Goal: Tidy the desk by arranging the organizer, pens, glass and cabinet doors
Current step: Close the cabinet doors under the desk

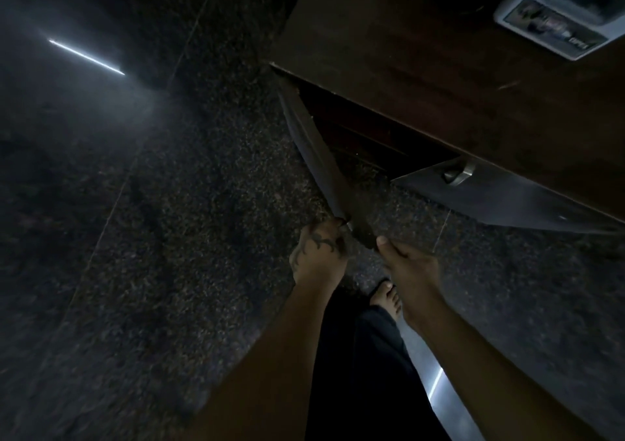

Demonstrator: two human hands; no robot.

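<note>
I look down in dim light at a dark wooden desk point(439, 55) with a cabinet under it. The left cabinet door point(318, 156) stands swung out towards me. My left hand point(318, 254), with a tattoo on its back, grips the door's free edge near a small metal handle. My right hand point(411, 264) holds the same edge from the other side, thumb pressed on it. The right cabinet door point(500, 200) is partly ajar and bears a metal handle point(458, 174). A grey organizer point(561, 24) lies on the desk's far right.
Speckled dark stone floor point(169, 220) spreads to the left and below. My bare foot point(387, 297) and dark trouser leg point(358, 373) are under my arms. A bright strip of reflected light point(86, 56) lies on the floor at left.
</note>
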